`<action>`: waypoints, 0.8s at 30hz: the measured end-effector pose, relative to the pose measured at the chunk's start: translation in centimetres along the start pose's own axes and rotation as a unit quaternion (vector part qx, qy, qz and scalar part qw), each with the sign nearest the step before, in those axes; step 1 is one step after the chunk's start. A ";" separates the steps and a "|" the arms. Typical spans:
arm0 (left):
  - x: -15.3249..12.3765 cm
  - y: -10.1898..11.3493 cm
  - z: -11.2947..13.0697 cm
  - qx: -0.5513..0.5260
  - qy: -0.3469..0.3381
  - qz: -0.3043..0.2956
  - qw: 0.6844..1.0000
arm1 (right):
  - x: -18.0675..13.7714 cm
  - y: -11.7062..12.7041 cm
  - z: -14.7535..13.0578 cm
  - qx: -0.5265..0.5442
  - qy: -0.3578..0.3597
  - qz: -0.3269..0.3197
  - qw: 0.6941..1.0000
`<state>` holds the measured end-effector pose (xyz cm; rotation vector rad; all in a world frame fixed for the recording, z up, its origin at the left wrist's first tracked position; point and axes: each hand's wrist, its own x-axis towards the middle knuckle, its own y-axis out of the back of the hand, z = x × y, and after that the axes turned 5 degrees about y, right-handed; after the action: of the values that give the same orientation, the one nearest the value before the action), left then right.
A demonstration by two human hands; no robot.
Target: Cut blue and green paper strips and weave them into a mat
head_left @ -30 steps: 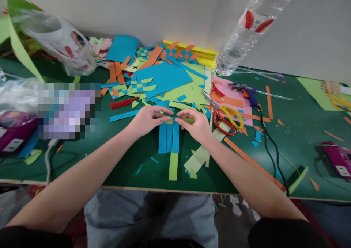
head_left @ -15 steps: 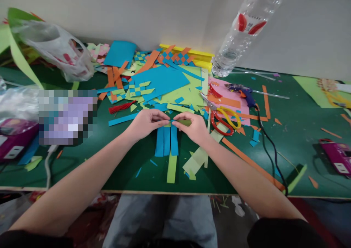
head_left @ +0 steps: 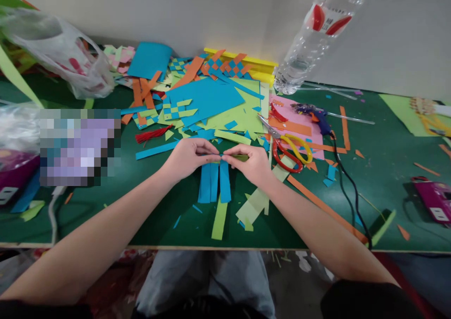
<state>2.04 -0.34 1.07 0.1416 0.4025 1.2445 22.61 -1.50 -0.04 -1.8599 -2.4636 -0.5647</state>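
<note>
As I judge it, the likeliest slip is the three blue strips [head_left: 214, 183] fanning apart or sliding out of line. They lie loose, side by side on the green bench [head_left: 105, 206], and are held only at their top ends. A sideways tug on the thin green strip [head_left: 240, 158] that crosses them could drag them askew or crease the paper. The scissors [head_left: 291, 152] lie close to the right wrist, where a wide move of that arm might knock them. Both forearms reach in from the near edge and meet at the middle of the bench. The left hand [head_left: 190, 157] is palm down, its grip pinching the top ends of the blue strips where the green strip crosses. The right hand [head_left: 250, 163] mirrors it, thumb and forefinger pinching the green strip, and the fingertips of the two hands almost touch.
</note>
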 end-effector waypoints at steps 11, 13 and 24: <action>0.1 -0.1 0.3 0.004 -0.002 0.030 1.000 | -0.1 0.2 -0.4 -0.071 0.035 -0.003 0.997; 0.1 -0.2 0.2 0.009 -0.004 0.031 0.999 | -0.1 0.1 -0.2 -0.075 0.038 -0.008 0.996; 0.8 1.5 -0.3 0.029 -0.028 0.122 0.992 | -0.7 1.4 -1.2 -0.370 0.330 -0.021 0.868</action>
<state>0.77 0.85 1.06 0.2806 0.3804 1.4658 23.81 -2.15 1.37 -1.3475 -1.9247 -1.9719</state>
